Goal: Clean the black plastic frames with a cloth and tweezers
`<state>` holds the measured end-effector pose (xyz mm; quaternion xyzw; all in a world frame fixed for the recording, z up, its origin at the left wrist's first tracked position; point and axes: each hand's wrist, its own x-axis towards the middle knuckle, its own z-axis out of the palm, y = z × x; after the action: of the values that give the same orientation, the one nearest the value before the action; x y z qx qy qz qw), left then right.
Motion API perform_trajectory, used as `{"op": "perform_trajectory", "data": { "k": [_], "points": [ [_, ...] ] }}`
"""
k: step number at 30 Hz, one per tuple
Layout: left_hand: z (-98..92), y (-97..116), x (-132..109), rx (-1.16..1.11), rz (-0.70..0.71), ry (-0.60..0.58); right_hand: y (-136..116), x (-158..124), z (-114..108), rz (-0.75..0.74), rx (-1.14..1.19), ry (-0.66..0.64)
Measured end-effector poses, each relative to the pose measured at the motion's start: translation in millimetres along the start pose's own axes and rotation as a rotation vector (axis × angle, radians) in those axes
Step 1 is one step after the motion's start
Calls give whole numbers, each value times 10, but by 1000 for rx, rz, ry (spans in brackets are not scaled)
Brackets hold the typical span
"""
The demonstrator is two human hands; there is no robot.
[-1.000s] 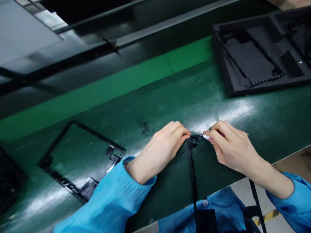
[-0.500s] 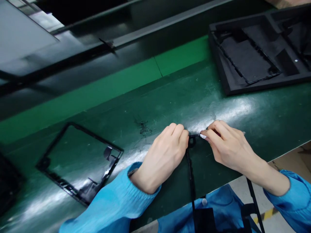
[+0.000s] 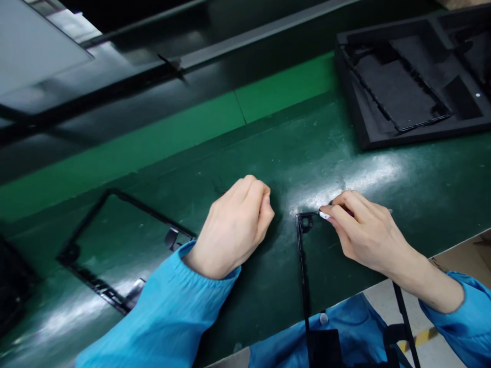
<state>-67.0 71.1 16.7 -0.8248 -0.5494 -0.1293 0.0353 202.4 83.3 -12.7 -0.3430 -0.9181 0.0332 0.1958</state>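
A thin black plastic frame [image 3: 303, 266] reaches over the table's near edge, its lower part in front of blue clothing. My right hand [image 3: 364, 230] is closed in a pinch at the frame's top edge. A small white piece [image 3: 324, 215] shows at those fingertips; what it is I cannot make out. To the left of the frame and apart from it, my left hand [image 3: 238, 225] is curled closed above the green table [image 3: 268, 148]. Its fingertips are turned away, so anything in them is hidden.
A second black frame [image 3: 149, 210] lies on the left of the table, partly behind my left sleeve. At the upper right, a dark foam tray [image 3: 422, 135] holds another black frame [image 3: 424, 122]. A dark object [image 3: 15, 286] stands at the left edge.
My left hand has come off the frame's top left corner and moved left, uncovering that corner. It now covers much of the dark scraps on the table. My right hand keeps its pinch.
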Motion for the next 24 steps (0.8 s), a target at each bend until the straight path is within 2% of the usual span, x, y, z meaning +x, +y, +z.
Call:
{"op": "perform_trajectory", "data": {
  "k": [3,6,9,11,14,18,21,24],
  "points": [
    [6,33,-86,47,69,57,-1,-22,18,-27,31,0],
    [51,263,-309,-138,310,85,4,-44,21,-68,92,14],
    [121,526,-587,-215,474,24,35,1,-39,-61,168,71],
    [161,637,-735,-210,466,-28,70,89,-111,-7,163,86],
    [186,706,-865,-198,428,-72,137,260,-224,96,59,10],
    [167,735,-925,-200,430,-45,178,388,-392,166,51,-59],
    [137,741,-946,-193,411,-12,122,355,-556,261,146,7],
    [117,730,-974,-198,317,23,23,278,-667,445,456,51]
  ]
}}
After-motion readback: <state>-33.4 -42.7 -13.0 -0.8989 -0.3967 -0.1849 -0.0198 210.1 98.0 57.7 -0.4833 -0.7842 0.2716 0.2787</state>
